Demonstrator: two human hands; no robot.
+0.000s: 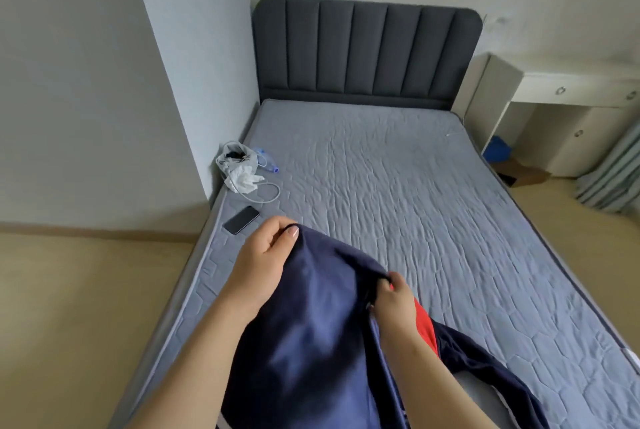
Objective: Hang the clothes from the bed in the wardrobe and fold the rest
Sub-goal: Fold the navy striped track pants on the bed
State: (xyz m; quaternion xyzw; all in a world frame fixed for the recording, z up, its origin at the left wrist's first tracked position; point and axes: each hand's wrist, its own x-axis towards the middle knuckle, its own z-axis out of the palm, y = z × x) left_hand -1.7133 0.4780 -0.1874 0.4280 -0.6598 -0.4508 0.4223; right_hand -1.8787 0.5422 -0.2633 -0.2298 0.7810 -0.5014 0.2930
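A navy blue garment (311, 331) with a red patch (425, 324) hangs in front of me over the near end of the bed (398, 186). My left hand (266, 255) pinches its upper left corner between thumb and fingers. My right hand (394, 300) grips the upper right edge of the cloth, fingers curled into the fabric. A dark part of the garment trails down to the right over the mattress. The wardrobe is out of view.
A black phone (241, 219), a white cable (266, 194), a white bag with tissue (239, 165) and a plastic bottle (266, 160) lie on the bed's left side. A grey headboard (363, 50) stands at the far end. White cabinet (554, 109) and curtain (613, 172) at right.
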